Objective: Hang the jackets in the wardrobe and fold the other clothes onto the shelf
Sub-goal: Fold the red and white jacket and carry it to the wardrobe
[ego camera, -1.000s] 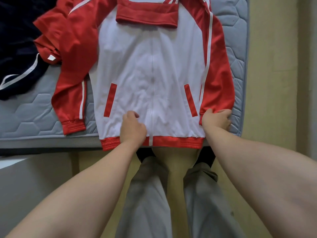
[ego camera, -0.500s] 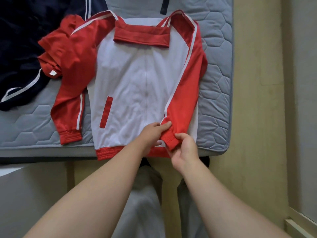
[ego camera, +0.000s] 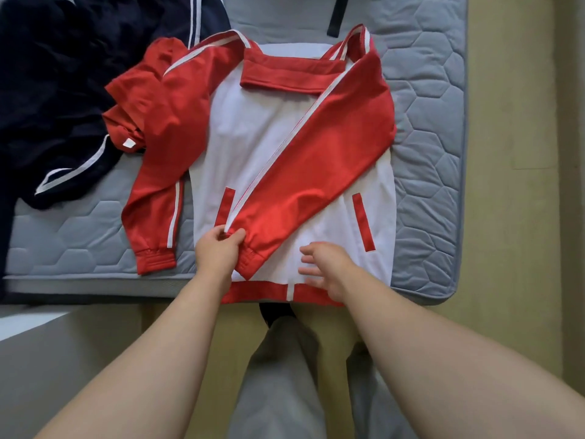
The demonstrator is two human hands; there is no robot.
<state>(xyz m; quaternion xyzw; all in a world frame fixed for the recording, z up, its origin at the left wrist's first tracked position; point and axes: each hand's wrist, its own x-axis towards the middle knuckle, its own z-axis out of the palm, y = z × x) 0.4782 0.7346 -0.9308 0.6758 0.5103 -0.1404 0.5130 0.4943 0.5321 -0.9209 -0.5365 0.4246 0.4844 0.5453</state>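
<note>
Sleeve has swung further across the jacket, and its cuff is now with the left hand.
Left fingers pinch the cuff just above the hem. The right hand is released, fingers spread over the white front beside it. The jacket lies flat at the bed's near edge. Slick fabric may slide back once freed, undoing the fold.
</note>
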